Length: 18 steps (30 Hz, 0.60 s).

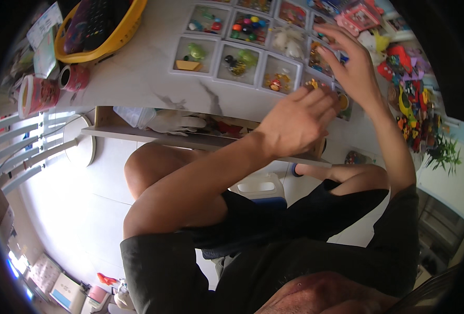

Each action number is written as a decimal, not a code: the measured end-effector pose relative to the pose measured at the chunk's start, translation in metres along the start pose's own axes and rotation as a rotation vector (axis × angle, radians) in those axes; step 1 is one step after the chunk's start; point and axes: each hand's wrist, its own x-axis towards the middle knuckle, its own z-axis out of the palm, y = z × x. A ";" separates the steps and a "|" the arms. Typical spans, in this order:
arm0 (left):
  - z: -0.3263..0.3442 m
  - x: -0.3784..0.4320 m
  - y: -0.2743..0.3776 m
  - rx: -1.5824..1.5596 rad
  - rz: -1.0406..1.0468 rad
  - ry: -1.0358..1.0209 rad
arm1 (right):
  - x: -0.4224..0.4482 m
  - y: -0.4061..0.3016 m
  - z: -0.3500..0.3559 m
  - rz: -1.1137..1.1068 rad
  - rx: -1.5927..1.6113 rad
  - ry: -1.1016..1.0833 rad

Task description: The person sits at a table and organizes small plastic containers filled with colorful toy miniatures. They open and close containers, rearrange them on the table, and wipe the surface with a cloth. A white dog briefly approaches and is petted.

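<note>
My left hand is over the lower right of a grid of clear square trays with white rims, its fingertips bent down at small yellow trinkets. Whether it pinches one is hidden by the fingers. Above it, my right hand hovers with thumb and fingers apart, near a tray of amber-coloured pieces. To the left, one tray holds gold pieces and a small red figure. Others hold a black-and-green trinket group, a green figure with a yellow block, colourful beads and white figures.
A yellow basket with a remote control stands at the upper left, beside two pink containers. Heaped small toys and a pink toy lie at the right. An open drawer juts out below the marble-patterned tabletop.
</note>
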 end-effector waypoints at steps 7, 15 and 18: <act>-0.006 -0.003 0.000 0.104 0.126 0.039 | 0.155 -0.038 0.076 0.098 0.184 -0.242; -0.022 -0.001 -0.008 0.154 0.102 0.044 | 0.252 -0.010 0.179 -0.205 -0.060 0.054; -0.026 0.000 -0.008 0.164 0.116 0.060 | 0.278 -0.013 0.181 -0.190 -0.094 -0.029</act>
